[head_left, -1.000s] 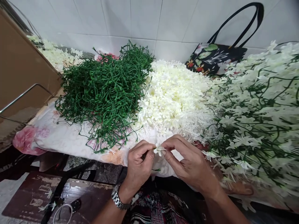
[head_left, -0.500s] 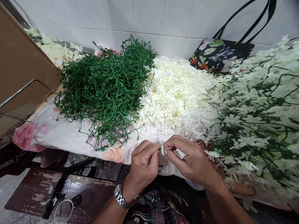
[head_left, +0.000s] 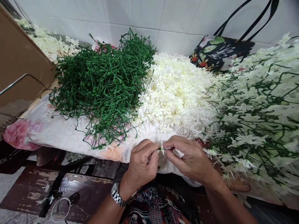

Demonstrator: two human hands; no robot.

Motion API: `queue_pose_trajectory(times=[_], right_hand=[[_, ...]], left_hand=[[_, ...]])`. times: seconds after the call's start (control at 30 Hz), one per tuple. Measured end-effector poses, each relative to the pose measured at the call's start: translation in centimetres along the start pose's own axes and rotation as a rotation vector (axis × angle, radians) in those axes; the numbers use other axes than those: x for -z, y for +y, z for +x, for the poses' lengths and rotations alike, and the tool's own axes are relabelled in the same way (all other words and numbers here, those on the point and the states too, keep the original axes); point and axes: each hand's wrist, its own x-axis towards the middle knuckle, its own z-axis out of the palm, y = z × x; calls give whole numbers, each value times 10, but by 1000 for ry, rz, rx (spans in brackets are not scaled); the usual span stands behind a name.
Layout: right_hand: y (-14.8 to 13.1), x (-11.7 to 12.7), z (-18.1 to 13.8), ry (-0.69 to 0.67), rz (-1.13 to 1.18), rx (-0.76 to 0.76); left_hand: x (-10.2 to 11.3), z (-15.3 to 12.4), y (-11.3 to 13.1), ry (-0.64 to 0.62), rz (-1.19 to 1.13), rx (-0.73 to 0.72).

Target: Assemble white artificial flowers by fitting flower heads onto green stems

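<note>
Close to the cloth's front edge, my left hand (head_left: 143, 160) pinches a green plastic stem, of which only the tip shows past the fingers. A small white flower (head_left: 162, 145) sits at that tip. From the other side, my right hand (head_left: 187, 157) pinches a thin white piece at the flower's centre, probably its stamen; the fingers partly hide it. Beyond my left hand lies a tangled heap of green stems (head_left: 102, 84). A mound of loose white flower heads (head_left: 173, 84) rises beyond both hands, with spiky white pieces (head_left: 197, 123) at its near right.
At right stands a big pile of assembled white flowers on green stems (head_left: 254, 121). Behind is a floral black bag (head_left: 219, 53) against the tiled wall (head_left: 130, 14). A cardboard box (head_left: 22, 53) borders the left. Below, a brown bench (head_left: 86, 193) carries a white ring (head_left: 60, 210).
Both hands keep their pinch, with the flower now seen more edge-on between the fingertips. The view has shifted slightly, so the stem heap sits a little higher and further left.
</note>
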Motion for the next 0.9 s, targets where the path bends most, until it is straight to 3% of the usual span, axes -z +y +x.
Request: queue_pose_trajectory(times=[0.23,0.7,0.8,0.9], right_hand=[[0,-5,-1,49,-24,42],[1,-17,2,74,-53,64],[0,-5,-2,70,15,13],[-6,7,-13,151,-17,-80]], left_hand=[[0,4,-1,-49,-10,92],[-2,6,1,9,17,181],[0,7,1,61,-118,234],[0,5,-1,189,-267,349]])
